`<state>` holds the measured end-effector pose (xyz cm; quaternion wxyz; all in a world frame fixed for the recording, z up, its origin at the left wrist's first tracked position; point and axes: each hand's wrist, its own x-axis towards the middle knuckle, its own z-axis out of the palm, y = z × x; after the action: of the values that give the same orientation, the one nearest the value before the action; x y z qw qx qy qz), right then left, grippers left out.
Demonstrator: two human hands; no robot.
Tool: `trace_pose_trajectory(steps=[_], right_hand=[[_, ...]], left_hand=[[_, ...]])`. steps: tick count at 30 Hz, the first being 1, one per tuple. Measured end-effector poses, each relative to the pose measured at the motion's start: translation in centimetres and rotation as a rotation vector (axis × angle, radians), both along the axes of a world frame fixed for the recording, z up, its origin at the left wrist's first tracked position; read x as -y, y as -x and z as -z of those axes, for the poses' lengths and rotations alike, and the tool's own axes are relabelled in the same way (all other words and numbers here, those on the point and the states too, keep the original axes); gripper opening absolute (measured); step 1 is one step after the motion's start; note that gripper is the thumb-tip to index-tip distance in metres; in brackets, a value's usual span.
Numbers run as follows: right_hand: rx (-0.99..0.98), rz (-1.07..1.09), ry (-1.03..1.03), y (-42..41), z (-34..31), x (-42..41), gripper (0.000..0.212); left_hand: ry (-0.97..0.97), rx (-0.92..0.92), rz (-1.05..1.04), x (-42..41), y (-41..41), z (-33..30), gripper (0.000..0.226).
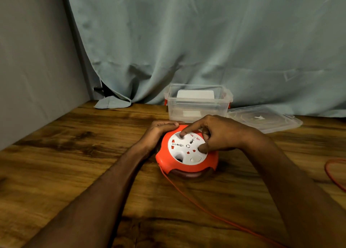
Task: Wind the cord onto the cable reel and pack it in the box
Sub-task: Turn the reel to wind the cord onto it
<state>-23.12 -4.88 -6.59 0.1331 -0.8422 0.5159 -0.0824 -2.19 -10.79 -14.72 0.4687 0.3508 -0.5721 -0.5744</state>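
Observation:
An orange cable reel with a white socket face lies flat on the wooden table. My left hand grips its far left rim, fingers curled over the edge. My right hand presses on the white disc with index fingertip and thumb, the other fingers bent. An orange cord leaves the reel's front left and runs toward the lower right; another loop of it lies at the right edge. A clear plastic box stands open just behind the reel.
The box's clear lid lies flat to its right. A grey-green curtain hangs behind the table, and a grey wall closes the left side. A white card sits inside the box.

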Motion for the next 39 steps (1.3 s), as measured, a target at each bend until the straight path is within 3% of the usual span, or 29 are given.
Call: trace_pose_trajectory(steps=[5,9,14,20,31,33,36,39], right_hand=[[-0.002,0.049,-0.005,0.1,0.3,0.3,0.063],[-0.046,0.097,0.021,0.0,0.5,0.3,0.064],[-0.117,0.143,0.117,-0.6,0.7,-0.2,0.061],[-0.12,0.14,0.159,-1.6,0.9,-0.5,0.058],[-0.039,0.172,0.094,-1.9,1.1,-0.1,0.061],[0.0,0.147,0.113,-1.4,1.1,0.0,0.051],[0.095,0.097,0.15,-0.4,1.0,0.3,0.012],[0.079,0.057,0.082,0.1,0.6,0.3,0.042]], left_hand=[[0.029,0.045,-0.063,-0.1,0.3,-0.3,0.027],[-0.012,0.017,-0.108,0.3,0.2,-0.2,0.036],[-0.015,-0.025,-0.145,0.3,0.1,-0.2,0.012],[-0.01,-0.069,-0.163,0.3,0.3,-0.3,0.027],[-0.009,-0.076,-0.155,0.5,0.4,-0.2,0.021],[-0.027,-0.081,-0.159,0.6,0.3,-0.2,0.015],[-0.047,-0.087,-0.152,0.7,0.2,0.1,0.022],[-0.032,-0.08,-0.123,0.6,0.3,0.2,0.027]])
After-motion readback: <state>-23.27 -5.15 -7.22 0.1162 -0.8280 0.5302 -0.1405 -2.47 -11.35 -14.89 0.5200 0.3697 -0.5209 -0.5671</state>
